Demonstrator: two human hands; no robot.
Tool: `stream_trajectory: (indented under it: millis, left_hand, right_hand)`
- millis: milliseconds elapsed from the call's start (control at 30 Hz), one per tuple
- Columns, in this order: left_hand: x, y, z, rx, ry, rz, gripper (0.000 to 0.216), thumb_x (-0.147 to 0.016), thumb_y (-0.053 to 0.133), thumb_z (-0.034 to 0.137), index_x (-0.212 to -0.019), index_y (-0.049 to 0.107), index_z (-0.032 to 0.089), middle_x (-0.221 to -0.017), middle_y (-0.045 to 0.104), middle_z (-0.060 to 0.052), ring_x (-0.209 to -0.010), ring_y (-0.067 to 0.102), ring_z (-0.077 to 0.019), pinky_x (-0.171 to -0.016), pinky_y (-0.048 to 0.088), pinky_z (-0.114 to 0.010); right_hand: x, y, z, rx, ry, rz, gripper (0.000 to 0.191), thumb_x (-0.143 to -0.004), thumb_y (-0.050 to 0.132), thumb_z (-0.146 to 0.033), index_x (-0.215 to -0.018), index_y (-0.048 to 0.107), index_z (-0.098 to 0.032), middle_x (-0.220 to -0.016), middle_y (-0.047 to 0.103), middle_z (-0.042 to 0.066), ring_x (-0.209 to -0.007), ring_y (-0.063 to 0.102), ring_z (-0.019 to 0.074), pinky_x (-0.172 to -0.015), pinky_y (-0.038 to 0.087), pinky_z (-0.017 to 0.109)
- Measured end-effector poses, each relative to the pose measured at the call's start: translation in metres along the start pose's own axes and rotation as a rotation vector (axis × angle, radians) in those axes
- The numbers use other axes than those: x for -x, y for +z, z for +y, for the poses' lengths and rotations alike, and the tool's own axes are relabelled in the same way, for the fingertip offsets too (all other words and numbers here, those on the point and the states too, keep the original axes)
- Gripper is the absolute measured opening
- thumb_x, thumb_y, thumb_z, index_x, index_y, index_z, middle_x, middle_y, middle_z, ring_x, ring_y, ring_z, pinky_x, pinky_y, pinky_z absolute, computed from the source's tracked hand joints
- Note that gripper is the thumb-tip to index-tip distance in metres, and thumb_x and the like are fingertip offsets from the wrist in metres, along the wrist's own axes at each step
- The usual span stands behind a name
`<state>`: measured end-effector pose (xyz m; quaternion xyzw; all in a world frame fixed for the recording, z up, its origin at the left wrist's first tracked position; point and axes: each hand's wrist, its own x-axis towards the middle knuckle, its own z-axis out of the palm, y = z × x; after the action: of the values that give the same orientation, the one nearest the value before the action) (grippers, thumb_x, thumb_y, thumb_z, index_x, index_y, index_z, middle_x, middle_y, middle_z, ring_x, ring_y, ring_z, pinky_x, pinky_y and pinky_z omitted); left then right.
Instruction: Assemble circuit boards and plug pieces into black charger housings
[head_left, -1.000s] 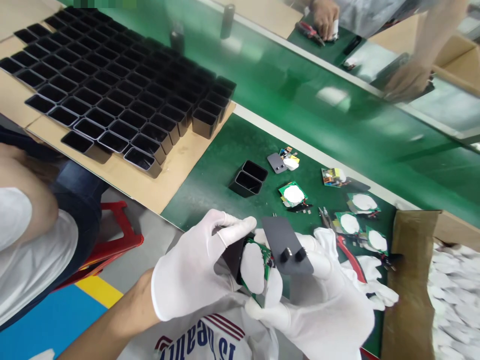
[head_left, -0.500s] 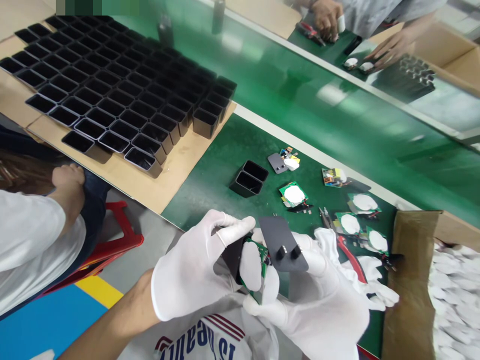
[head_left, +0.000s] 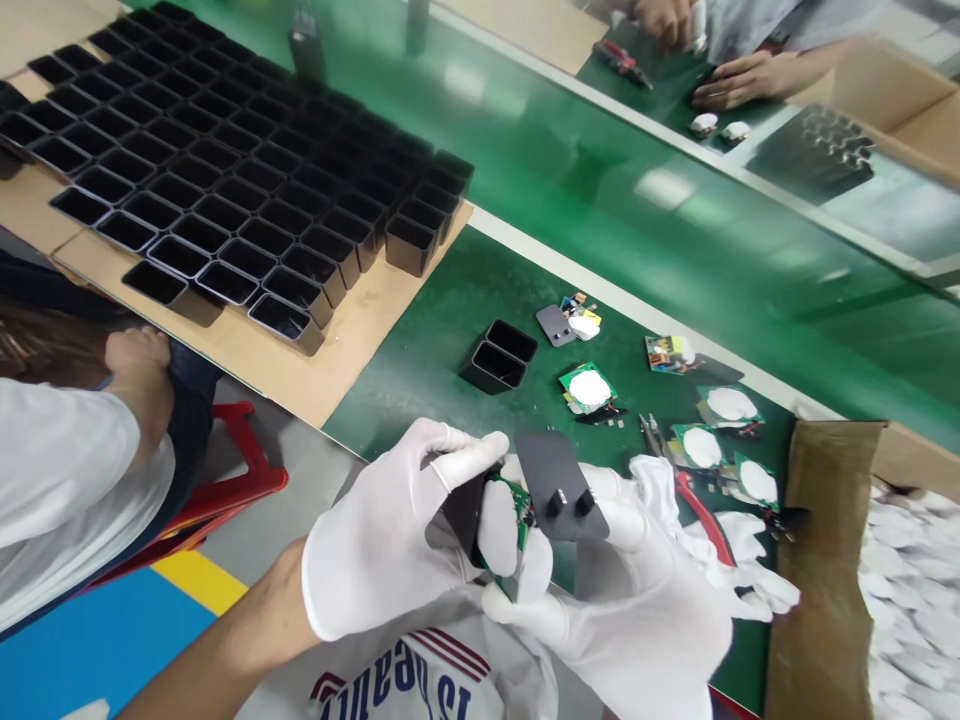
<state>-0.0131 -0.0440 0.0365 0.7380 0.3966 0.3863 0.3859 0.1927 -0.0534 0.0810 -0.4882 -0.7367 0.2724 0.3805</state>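
Shifted slightly left and upward since a second ago: dark grey flat plastic cover plate (head_left: 559, 480) with two stubby prongs, pinched in white-gloved right hand (head_left: 645, 600), fingers closed behind it and thumb pressed in below. Just beside it, meeting the plate's lower left edge: black rectangular plastic shell (head_left: 459, 512), clasped firmly in white-gloved left hand (head_left: 382, 545), with green circuit board bearing a white oval pad (head_left: 501, 525) projecting from its mouth. Both parts held above the near edge of dark green bench mat (head_left: 435, 350). Farther on, lying on the mat: red-handled pliers (head_left: 701, 510), loose green boards with white pads (head_left: 589, 388), pair of empty black shells (head_left: 499, 357) side by side. At right, brown cardboard box (head_left: 817, 540) holding white pieces. At left, seated person's white sleeve (head_left: 75, 470). Beyond, rows of open black shells (head_left: 225, 170) packed on brown cardboard sheet (head_left: 352, 330); then glossy green conveyor belt (head_left: 600, 170); farthest, co-worker's bare hands (head_left: 739, 78) across the belt.
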Motion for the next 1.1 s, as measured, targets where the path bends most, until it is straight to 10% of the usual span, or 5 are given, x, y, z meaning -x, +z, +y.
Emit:
stream_trajectory:
  millis: [633, 933, 1100]
  left_hand:
    - [-0.003, 0.015, 0.001, 0.15, -0.066, 0.039, 0.068, -0.08, 0.088, 0.027, -0.14, 0.057, 0.03, -0.116, 0.066, -0.007, -0.103, 0.07, -0.0272, -0.083, 0.068, -0.043]
    - [-0.002, 0.032, 0.005, 0.103, -0.117, 0.163, 0.057, -0.081, 0.086, 0.026, -0.13, 0.057, 0.026, -0.111, 0.062, -0.005, -0.099, 0.069, -0.0237, -0.082, 0.065, -0.041]
    - [-0.004, 0.039, 0.007, 0.097, -0.187, 0.212, 0.06, -0.078, 0.093, 0.032, -0.124, 0.056, 0.023, -0.11, 0.061, -0.004, -0.092, 0.068, -0.0199, -0.08, 0.063, -0.039]
  right_hand:
    - [-0.007, 0.002, 0.013, 0.015, 0.02, -0.077, 0.063, -0.068, 0.097, -0.062, -0.116, 0.076, -0.028, -0.115, 0.071, 0.007, -0.104, 0.074, 0.0291, -0.088, 0.064, 0.044]
    - [0.015, 0.0, 0.015, 0.059, 0.041, 0.191, 0.034, -0.098, 0.073, -0.046, -0.126, 0.075, -0.027, -0.111, 0.074, 0.008, -0.101, 0.071, 0.029, -0.085, 0.06, 0.045]
    - [0.037, 0.017, 0.012, 0.336, -0.105, 0.297, 0.052, -0.084, 0.085, -0.022, -0.133, 0.072, -0.033, -0.118, 0.074, 0.008, -0.099, 0.075, 0.0291, -0.081, 0.066, 0.045]
